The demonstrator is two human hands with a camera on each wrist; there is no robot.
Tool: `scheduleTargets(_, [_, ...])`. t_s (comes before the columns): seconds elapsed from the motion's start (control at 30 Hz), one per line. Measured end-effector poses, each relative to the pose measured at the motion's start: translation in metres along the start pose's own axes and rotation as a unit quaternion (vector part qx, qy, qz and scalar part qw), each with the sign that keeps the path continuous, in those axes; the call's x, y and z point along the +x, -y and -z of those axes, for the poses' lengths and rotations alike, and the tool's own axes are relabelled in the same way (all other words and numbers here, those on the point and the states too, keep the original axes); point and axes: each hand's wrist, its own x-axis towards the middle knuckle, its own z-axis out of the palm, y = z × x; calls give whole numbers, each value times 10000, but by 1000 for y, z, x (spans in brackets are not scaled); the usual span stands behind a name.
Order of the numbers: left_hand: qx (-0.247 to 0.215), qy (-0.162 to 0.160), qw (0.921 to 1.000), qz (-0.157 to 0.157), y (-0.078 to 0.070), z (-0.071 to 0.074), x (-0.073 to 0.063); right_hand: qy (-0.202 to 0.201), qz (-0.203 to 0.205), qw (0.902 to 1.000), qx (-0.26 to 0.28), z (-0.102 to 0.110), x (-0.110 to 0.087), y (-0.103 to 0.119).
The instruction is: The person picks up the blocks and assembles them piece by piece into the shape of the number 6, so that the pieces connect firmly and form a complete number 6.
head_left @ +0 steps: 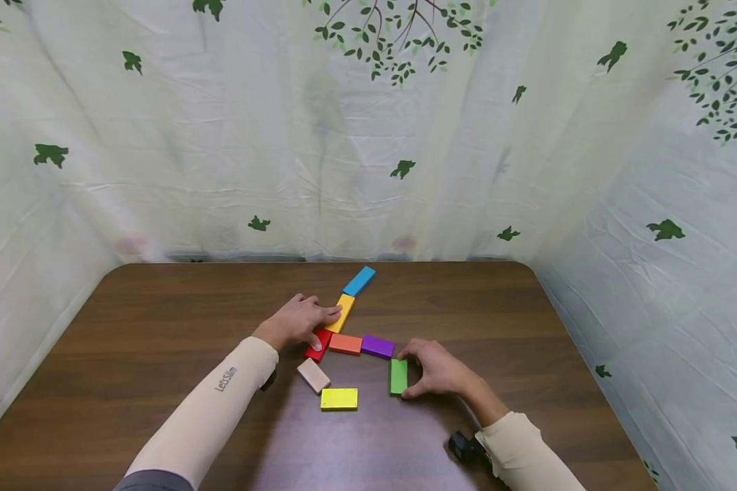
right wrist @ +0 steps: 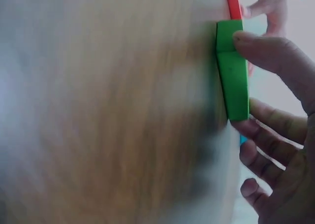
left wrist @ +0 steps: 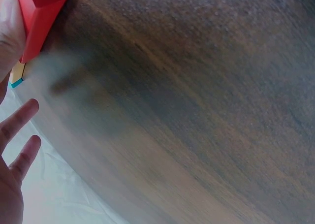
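Observation:
My right hand (head_left: 439, 369) grips a green block (head_left: 398, 377) by its two ends, thumb at the near end and index finger at the far end. In the right wrist view the same green block (right wrist: 233, 79) sits between thumb and fingers. My left hand (head_left: 301, 319) lies over the row, its thumb touching a red block (head_left: 319, 346) and its index finger on an amber block (head_left: 342, 314). Two other left fingers (left wrist: 25, 157) stretch out free in the left wrist view. An orange block (head_left: 346, 344) and a purple block (head_left: 378, 346) lie between the hands.
Beyond the amber block lies a blue block (head_left: 359, 280). Nearer me are a pale pink block (head_left: 314, 376) and a yellow block (head_left: 339, 399). All rest on a brown wooden table (head_left: 178, 327), with a leaf-patterned curtain (head_left: 319, 136) behind it.

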Motion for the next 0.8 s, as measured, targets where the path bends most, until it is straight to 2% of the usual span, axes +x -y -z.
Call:
scheduleTargets(0.33, [92, -13, 9999, -48, 1, 0, 0, -116, -209, 9993, -282, -5, -1, 22])
scheduleTargets(0.8, [115, -76, 9999, -40, 0, 1, 0, -376, -748, 9962, -236, -20, 2, 44])
